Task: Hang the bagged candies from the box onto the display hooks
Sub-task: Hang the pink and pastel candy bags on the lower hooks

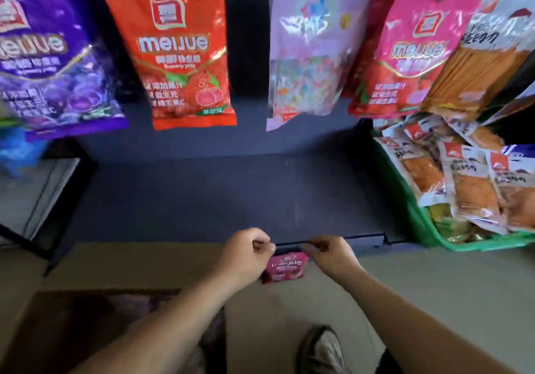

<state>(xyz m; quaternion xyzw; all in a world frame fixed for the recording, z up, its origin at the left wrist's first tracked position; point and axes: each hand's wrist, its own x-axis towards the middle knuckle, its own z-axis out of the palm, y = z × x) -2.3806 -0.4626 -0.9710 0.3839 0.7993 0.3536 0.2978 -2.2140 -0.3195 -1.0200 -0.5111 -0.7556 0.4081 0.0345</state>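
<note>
A pink candy bag (285, 266) hangs low in front of me, held by its top corners. My left hand (249, 253) pinches the left corner and my right hand (330, 253) pinches the right one. Above, bags hang from the display hooks: a purple bag (49, 55), a red bag (179, 49), a pale pink bag (309, 52) and a pink bag (411, 49). The cardboard box (86, 327) lies at the lower left, its inside dark.
A green crate (417, 217) full of orange snack packs stands at the right. A dark shelf (220, 197) runs across the middle. A black frame (58, 200) stands at the left. My shoe (324, 347) is on the beige floor below.
</note>
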